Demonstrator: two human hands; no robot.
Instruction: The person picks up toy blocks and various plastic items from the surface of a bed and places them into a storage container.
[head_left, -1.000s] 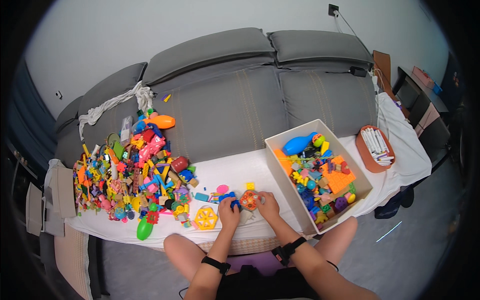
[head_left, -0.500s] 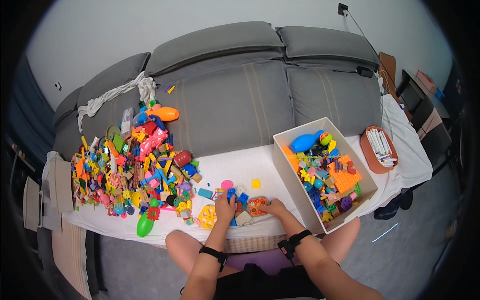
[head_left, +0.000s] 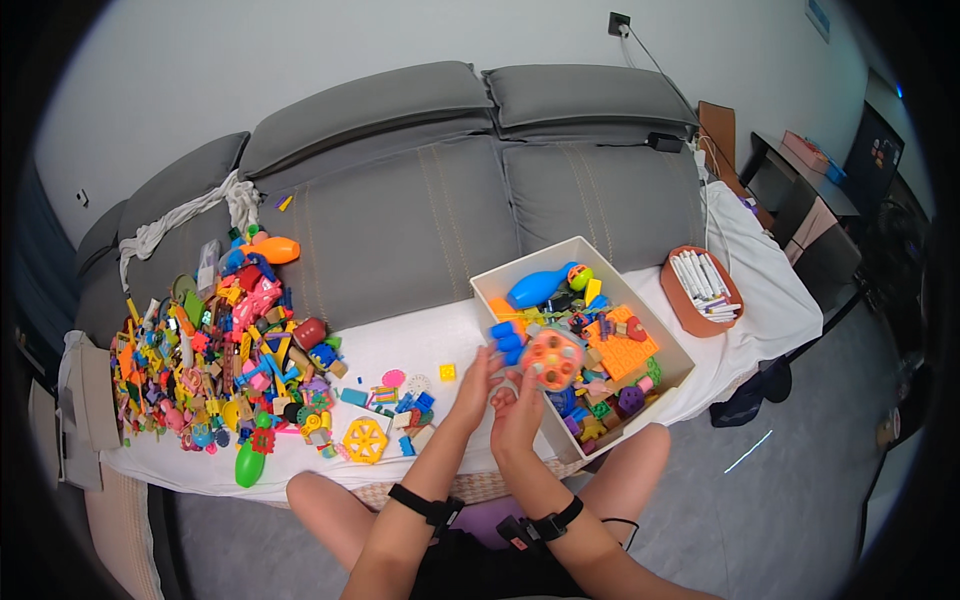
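Over the near left side of the cream storage box (head_left: pixel 686 372), both my hands hold toys. My right hand (head_left: pixel 516 418) is closed on an orange toy with round coloured spots (head_left: pixel 553 360), tilted and a little blurred. Just to its left, my left hand (head_left: pixel 478 388) grips a blue toy piece (head_left: pixel 508 342), smeared by motion so its exact kind is unclear. Inside the box lie a blue bowling pin (head_left: pixel 537 287), an orange studded plate (head_left: pixel 622 345) and many small toys. A yellow wheel-shaped toy (head_left: pixel 365 440) rests on the white cloth left of my forearms.
A large heap of mixed toys (head_left: pixel 215 350) covers the sofa's left part, with a green bowling pin (head_left: pixel 250 465) at its front edge. A yellow block (head_left: pixel 447 372) lies on the white cloth (head_left: pixel 410 335). Right of the box stands an orange-brown bin (head_left: pixel 690 312) holding white packets.
Both hands have moved right from the cloth to above the box's left side, lifting the orange toy and the blue piece. My view has turned to the right.
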